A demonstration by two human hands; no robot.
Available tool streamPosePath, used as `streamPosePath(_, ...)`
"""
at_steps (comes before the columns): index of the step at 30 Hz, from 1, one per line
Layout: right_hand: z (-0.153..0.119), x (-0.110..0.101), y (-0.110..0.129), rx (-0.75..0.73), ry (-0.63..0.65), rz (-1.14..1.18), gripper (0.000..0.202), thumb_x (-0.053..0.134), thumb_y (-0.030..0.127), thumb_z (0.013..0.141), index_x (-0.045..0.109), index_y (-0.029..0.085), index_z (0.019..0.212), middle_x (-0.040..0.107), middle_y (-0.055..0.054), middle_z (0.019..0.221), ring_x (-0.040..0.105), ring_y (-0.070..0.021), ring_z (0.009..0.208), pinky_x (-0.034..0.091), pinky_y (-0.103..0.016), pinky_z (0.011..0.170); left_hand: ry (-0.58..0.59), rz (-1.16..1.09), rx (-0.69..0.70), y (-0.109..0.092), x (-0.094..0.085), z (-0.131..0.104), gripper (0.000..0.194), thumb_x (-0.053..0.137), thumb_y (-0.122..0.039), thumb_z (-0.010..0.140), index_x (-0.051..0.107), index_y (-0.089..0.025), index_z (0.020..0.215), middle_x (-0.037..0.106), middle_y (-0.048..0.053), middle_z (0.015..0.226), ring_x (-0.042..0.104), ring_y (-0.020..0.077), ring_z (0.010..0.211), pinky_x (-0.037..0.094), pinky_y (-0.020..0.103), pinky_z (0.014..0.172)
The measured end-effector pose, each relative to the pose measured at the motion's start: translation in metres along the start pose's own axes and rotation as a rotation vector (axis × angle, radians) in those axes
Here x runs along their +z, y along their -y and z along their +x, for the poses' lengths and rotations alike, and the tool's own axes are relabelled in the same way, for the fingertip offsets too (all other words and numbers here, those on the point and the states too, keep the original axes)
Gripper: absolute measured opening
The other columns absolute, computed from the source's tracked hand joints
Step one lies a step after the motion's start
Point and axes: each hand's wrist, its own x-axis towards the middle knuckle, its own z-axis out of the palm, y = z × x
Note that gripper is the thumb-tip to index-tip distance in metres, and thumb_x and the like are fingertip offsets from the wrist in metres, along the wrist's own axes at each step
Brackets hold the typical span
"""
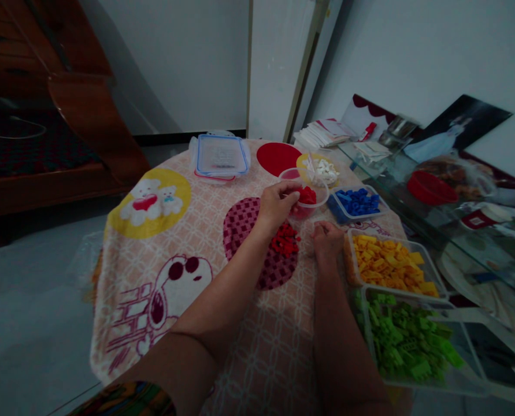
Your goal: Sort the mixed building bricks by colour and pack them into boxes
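Note:
My left hand (278, 205) reaches over the near left rim of a round clear plastic bowl (322, 199). Its thumb and fingers close together above red toy bricks (307, 195) inside; whether a brick is between them I cannot make out. Close to the bowl's near right side, my right hand (328, 241) rests low over the cloth with fingers curled, their contents hidden. Between my forearms a loose pile of small red bricks (285, 240) lies on the tablecloth's dark red patch.
Along the right stand clear boxes of blue bricks (356, 202), yellow bricks (391, 263) and green bricks (408, 341). White pieces (326, 170) sit behind the bowl. A blue-rimmed lid (221, 155) lies at the back left. A cluttered glass shelf (387, 179) borders the table's right side.

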Motion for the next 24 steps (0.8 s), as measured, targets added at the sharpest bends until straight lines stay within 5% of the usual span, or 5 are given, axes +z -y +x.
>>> streamPosePath(5, 0.000, 0.000, 0.000, 0.012, 0.029, 0.034, 0.028, 0.047, 0.039, 0.081, 0.066, 0.021, 0.073, 0.065, -0.004, 0.063, 0.059, -0.0225, 0.062, 0.040, -0.033, 0.064, -0.016, -0.115, -0.010, 0.000, 0.004, 0.001, 0.043, 0.058, -0.014, 0.085, 0.063, -0.013, 0.127, 0.071, 0.010, 0.115, 0.071, 0.0145, 0.100, 0.057, 0.028, 0.090)
streamPosePath(11, 0.000, 0.001, -0.001, 0.006, 0.018, 0.022, 0.028, 0.048, 0.037, 0.082, 0.069, 0.020, 0.075, 0.066, -0.005, 0.064, 0.060, -0.0225, 0.063, 0.041, -0.034, 0.065, 0.040, -0.018, 0.086, 0.005, 0.007, 0.003, 0.041, 0.052, -0.009, 0.085, 0.062, -0.017, 0.124, 0.068, 0.007, 0.113, 0.066, 0.0135, 0.112, 0.053, 0.027, 0.101)
streamPosePath(16, 0.000, 0.002, -0.003, 0.011, 0.020, 0.009, 0.030, 0.048, 0.038, 0.082, 0.072, 0.019, 0.078, 0.068, -0.005, 0.066, 0.061, -0.0232, 0.065, 0.042, -0.034, 0.066, 0.012, -0.062, 0.000, 0.007, 0.008, 0.001, 0.058, 0.053, -0.012, 0.086, 0.053, -0.017, 0.144, 0.068, 0.010, 0.126, 0.066, 0.0177, 0.121, 0.054, 0.029, 0.100)
streamPosePath(20, 0.000, 0.001, -0.003, -0.005, 0.023, 0.004, 0.032, 0.047, 0.039, 0.081, 0.072, 0.019, 0.079, 0.069, -0.006, 0.066, 0.061, -0.0239, 0.065, 0.042, -0.034, 0.067, 0.033, -0.032, -0.006, 0.004, 0.004, 0.002, 0.057, 0.055, -0.015, 0.087, 0.055, -0.015, 0.144, 0.072, 0.012, 0.124, 0.070, 0.0188, 0.114, 0.056, 0.029, 0.093)
streamPosePath(24, 0.000, 0.001, -0.003, -0.014, 0.017, 0.001, 0.032, 0.047, 0.040, 0.081, 0.072, 0.019, 0.079, 0.068, -0.006, 0.066, 0.060, -0.0235, 0.065, 0.042, -0.034, 0.068, 0.208, -0.006, 0.023, -0.008, -0.009, -0.001, 0.031, 0.059, -0.017, 0.086, 0.073, -0.011, 0.112, 0.078, 0.010, 0.095, 0.072, 0.0144, 0.081, 0.058, 0.027, 0.077)
